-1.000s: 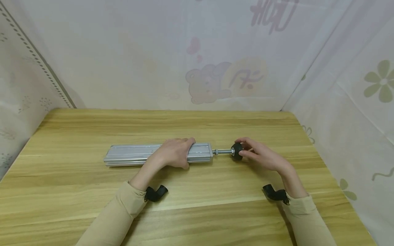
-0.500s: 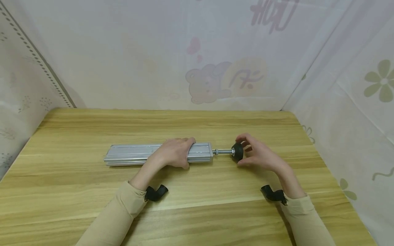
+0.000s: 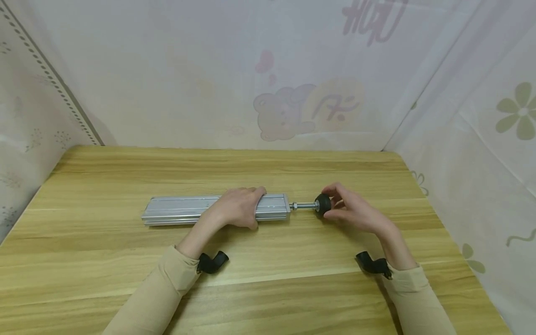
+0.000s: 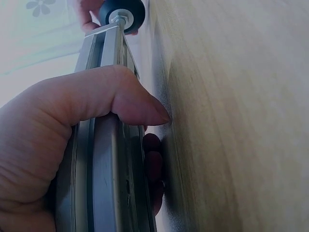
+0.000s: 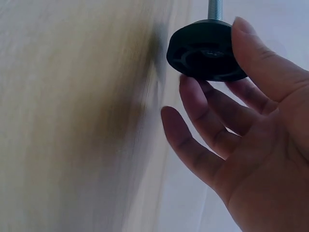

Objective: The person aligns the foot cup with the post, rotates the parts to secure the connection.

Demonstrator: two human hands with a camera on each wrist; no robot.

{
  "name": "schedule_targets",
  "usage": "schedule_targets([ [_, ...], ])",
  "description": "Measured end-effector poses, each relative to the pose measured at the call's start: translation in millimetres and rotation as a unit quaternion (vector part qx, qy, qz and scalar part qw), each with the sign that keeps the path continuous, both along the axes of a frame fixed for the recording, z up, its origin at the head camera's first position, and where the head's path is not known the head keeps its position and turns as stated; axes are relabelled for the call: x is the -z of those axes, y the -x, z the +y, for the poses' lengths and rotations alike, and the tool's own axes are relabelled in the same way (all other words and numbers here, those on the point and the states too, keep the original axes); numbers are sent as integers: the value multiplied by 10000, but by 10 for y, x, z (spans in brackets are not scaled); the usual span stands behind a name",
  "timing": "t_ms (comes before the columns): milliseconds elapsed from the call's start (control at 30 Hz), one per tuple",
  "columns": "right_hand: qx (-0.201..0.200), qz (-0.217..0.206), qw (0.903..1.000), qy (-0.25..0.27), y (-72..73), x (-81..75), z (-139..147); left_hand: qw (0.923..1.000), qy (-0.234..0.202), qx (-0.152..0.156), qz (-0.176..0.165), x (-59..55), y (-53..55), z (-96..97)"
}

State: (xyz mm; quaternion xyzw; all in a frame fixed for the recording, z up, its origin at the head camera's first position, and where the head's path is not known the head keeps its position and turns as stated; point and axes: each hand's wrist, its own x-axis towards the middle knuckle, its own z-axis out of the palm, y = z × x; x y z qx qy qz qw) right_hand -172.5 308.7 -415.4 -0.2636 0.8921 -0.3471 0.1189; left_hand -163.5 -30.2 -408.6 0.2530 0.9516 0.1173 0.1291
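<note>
A silver aluminium profile [image 3: 176, 210] lies lengthwise on the wooden table. My left hand [image 3: 236, 207] grips it near its right end, thumb over the near side and fingers round the far side, as the left wrist view shows with the thumb [image 4: 120, 94] across the slotted metal. A threaded stem [image 3: 305, 206] with a nut sticks out of that end and carries a black levelling foot [image 3: 323, 205]. My right hand [image 3: 358, 211] holds the foot by its rim. In the right wrist view, the thumb [image 5: 258, 55] presses the rim while the fingertips curl at its underside.
The wooden table [image 3: 268, 302] runs back to a pale printed cloth [image 3: 188, 70], with another cloth along the right side. A black wrist mount [image 3: 212, 263] juts from the left cuff and a second black mount [image 3: 372, 265] from the right.
My right hand's fingers and thumb have shifted round the levelling foot's rim, opening wider and then coming back in on it. The left hand and the profile have stayed in place.
</note>
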Motion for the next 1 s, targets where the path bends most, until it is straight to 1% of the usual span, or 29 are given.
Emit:
schedule_targets([
  [167,-31,-146,9996,-260,6,-2,10,10000,13,5,21,-3,-4,0],
  [300,15,-109,9984,-548,1,-17,7,10000,9,16,33,-4,-6,-2],
  [367,42,-141,9982,-584,-4,-24,8,10000,0,15,33,-3,-6,-2],
  [500,42,-227,9984,-518,-11,-21,23,10000,2,19,27,-2,-9,-1],
  [600,74,-311,9992,-237,-10,-6,30,10000,12,31,25,-4,-12,1],
  [733,171,-261,9995,82,-3,15,7,10000,22,37,31,-7,-13,5],
  [833,211,-117,9997,77,-1,20,-27,10000,28,32,24,-10,-16,5],
  [1000,195,90,9997,-79,-1,30,-66,10000,37,12,0,-22,-20,3],
])
